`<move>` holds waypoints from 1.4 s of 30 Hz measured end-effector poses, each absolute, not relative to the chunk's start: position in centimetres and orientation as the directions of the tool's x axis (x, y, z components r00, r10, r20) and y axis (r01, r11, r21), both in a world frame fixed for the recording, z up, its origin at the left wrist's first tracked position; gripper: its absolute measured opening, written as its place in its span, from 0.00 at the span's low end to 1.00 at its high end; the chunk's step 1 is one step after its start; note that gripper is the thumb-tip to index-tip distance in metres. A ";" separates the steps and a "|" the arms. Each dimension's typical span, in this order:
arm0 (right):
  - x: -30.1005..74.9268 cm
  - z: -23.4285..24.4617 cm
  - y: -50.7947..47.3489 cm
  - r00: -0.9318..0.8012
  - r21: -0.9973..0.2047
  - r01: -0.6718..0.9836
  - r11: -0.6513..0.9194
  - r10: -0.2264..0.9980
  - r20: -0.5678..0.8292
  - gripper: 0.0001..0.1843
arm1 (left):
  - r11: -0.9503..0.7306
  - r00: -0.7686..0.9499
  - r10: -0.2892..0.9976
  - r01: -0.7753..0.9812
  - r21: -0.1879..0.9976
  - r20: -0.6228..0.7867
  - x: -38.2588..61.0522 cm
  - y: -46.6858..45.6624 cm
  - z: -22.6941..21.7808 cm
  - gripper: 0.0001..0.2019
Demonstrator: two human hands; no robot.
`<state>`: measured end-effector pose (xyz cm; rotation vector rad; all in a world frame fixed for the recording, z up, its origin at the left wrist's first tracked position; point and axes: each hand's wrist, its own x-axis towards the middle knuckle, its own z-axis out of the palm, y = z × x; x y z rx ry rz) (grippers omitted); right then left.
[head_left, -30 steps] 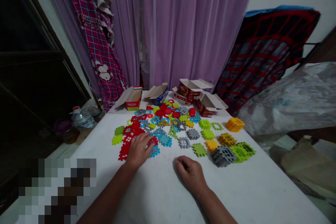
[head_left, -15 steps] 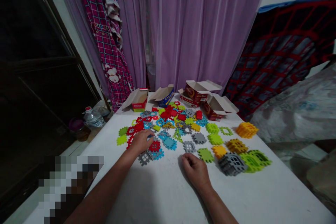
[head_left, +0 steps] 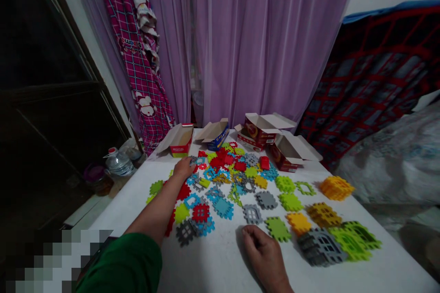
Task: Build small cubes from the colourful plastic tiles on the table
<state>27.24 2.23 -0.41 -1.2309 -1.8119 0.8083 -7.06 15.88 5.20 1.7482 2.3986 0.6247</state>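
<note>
My left hand point(head_left: 184, 168) reaches across the white table to the far left of a spread of plastic interlocking tiles. Its fingertips meet a grey tile point(head_left: 194, 160); its fingers are mostly hidden, so whether they grip it I cannot tell. My right hand point(head_left: 264, 256) rests curled on the table near the front, with nothing visible in it. Closest to it are a green tile point(head_left: 277, 229) and a grey window tile point(head_left: 252, 214). Under my left forearm lie red tiles, with a lime tile point(head_left: 181, 213) and a dark grey window tile point(head_left: 187, 232) beside it.
Stacks of grey point(head_left: 321, 247), lime point(head_left: 350, 241), mustard point(head_left: 323, 215) and orange tiles point(head_left: 336, 187) stand at the right. Several opened cardboard boxes, including a blue one point(head_left: 217, 138) and a dark red one point(head_left: 283, 158), line the far edge before the purple curtain point(head_left: 240, 46).
My left hand has moved forward from the near red tiles to the grey tile at the far left. A lime tile now shows beside the red window tile. My right hand stays curled on the table.
</note>
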 end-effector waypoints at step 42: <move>26.4 0.4 0.3 -0.186 -0.559 0.635 0.534 0.808 0.560 0.17 | 0.189 -0.070 0.981 0.185 0.964 -0.179 6.8 0.9 5.9 0.23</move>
